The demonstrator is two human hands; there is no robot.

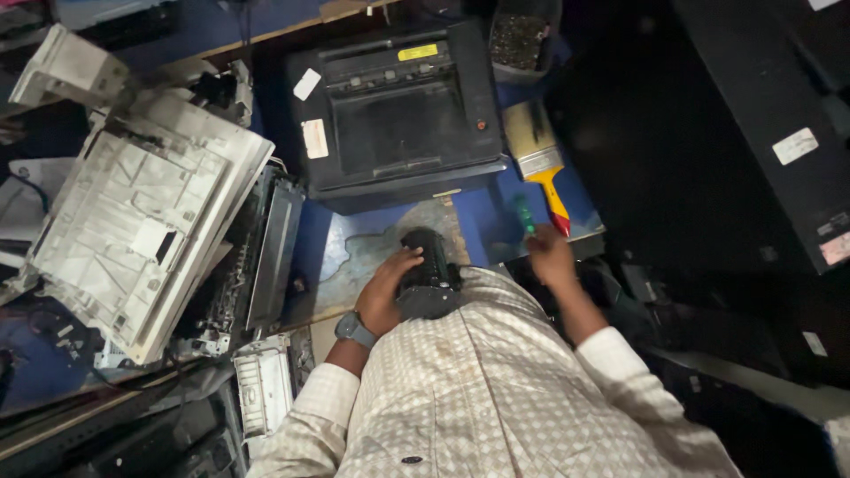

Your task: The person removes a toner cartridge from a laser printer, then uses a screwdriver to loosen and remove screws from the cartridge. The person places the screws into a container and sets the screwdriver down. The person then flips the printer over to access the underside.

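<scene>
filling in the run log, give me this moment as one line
left hand: on black toner cartridge | right hand: holds green-handled tool | paintbrush beside | black printer behind

Both hands forward: left (387, 292) gripping, right (549, 254) closed.

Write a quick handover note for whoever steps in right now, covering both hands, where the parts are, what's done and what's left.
Left hand: resting on the black toner cartridge, which lies at the near edge of the blue worktable against the person's body.
Right hand: holding a green-handled screwdriver, just beside the paintbrush with the red and yellow handle.
Black printer: standing behind the cartridge, top closed.
Dismantled white printer shell: to the left, with loose parts around it.
Done: the cartridge is out on the table.
Left: the cartridge looks still assembled; whether any screw is out cannot be told.
</scene>
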